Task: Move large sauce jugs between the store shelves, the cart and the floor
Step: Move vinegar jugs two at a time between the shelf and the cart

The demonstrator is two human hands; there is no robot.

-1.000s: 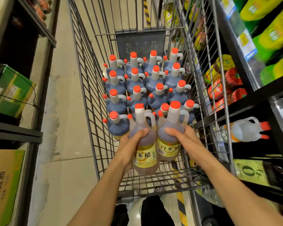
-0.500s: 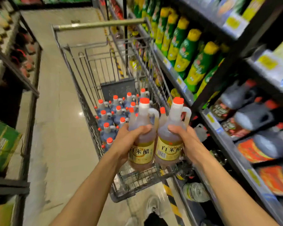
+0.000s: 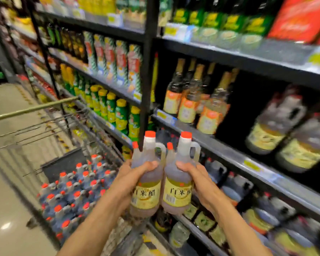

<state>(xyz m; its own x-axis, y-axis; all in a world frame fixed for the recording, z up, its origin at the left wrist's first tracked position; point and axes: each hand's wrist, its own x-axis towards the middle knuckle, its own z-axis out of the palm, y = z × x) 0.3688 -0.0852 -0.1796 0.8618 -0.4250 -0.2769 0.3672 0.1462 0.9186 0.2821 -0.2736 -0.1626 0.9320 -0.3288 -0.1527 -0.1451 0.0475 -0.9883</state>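
Observation:
I hold two pale vinegar jugs with orange caps and yellow labels side by side in front of the shelves. My left hand (image 3: 132, 177) grips the left jug (image 3: 146, 196) around its body. My right hand (image 3: 198, 179) grips the right jug (image 3: 177, 193) the same way. Both jugs are upright, touching each other, above the near right corner of the wire cart (image 3: 67, 164). Several more orange-capped jugs (image 3: 72, 193) stand packed in the cart below and to the left.
Store shelves (image 3: 229, 152) fill the right side, with dark sauce jugs (image 3: 277, 126), tall bottles (image 3: 188, 100) and green-yellow bottles (image 3: 116, 117). Lower shelves hold more jugs (image 3: 235, 183). The cart handle (image 3: 33, 108) crosses the left. Pale floor (image 3: 6, 209) lies left of the cart.
Both hands have lifted the two jugs up out of the cart and swung them right towards the shelves. My view has turned from the cart to the shelving.

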